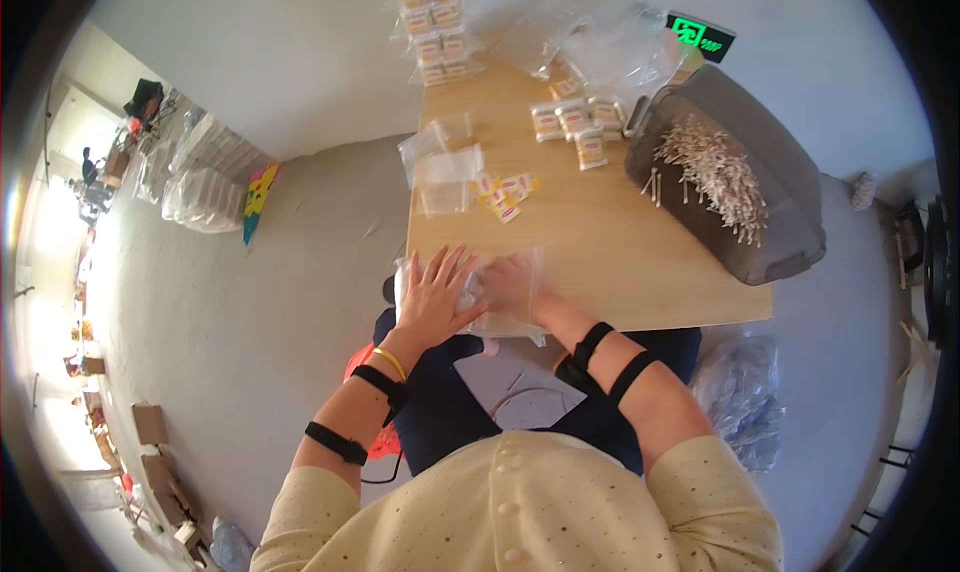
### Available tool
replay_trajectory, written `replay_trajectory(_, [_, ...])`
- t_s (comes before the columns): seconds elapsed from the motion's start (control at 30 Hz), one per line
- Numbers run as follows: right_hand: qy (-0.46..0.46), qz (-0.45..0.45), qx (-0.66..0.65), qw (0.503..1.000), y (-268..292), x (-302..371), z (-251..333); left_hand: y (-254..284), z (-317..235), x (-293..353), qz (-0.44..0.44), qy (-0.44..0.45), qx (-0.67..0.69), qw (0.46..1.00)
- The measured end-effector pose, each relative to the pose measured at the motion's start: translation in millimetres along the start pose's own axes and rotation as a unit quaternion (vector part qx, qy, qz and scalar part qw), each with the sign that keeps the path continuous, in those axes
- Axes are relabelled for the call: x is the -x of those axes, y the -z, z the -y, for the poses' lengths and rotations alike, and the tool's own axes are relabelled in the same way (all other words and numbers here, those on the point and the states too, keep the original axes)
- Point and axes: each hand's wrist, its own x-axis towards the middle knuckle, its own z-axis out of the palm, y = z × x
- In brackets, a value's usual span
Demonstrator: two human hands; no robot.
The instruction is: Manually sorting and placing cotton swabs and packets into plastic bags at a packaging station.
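A clear plastic bag [535, 292] lies at the near edge of the wooden table, under both my hands. My left hand [432, 294] rests flat on its left part, fingers spread. My right hand [512, 284] is over the bag's middle, smeared by motion, so its fingers cannot be made out. Something pale shows through the plastic between the hands. Just beyond lie several small yellow-and-white printed cards [505, 194]. Left of the cards are flat empty clear bags [445, 172].
A grey translucent bin [790, 212] of loose cotton swabs [715, 177] lies tipped at the table's right. Small filled packs [575, 122] sit near it. Stacked packs [432, 32] stand at the far left corner. Loose plastic film [620, 52] covers the far edge.
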Motion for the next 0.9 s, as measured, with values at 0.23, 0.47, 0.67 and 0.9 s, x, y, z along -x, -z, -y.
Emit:
replay_trajectory(0.23, [-0.048,0.098,0.034,0.993,13,-21,-5,-4,-9,-10,0.006,0.047,0.029,0.998])
replay_trajectory(0.47, [-0.229,0.237,-0.297,0.896,62,-7,-78,-6,-8,-2,-0.013,0.078,0.033,0.996])
replay_trajectory(0.67, [-0.454,-0.257,-0.040,0.852,54,-28,-194,-7,-14,-14,-0.010,0.075,0.033,0.997])
replay_trajectory(0.9, [-0.538,-0.308,-0.014,0.785,44,-61,-205,-5,-10,-13,-0.001,0.085,0.038,0.996])
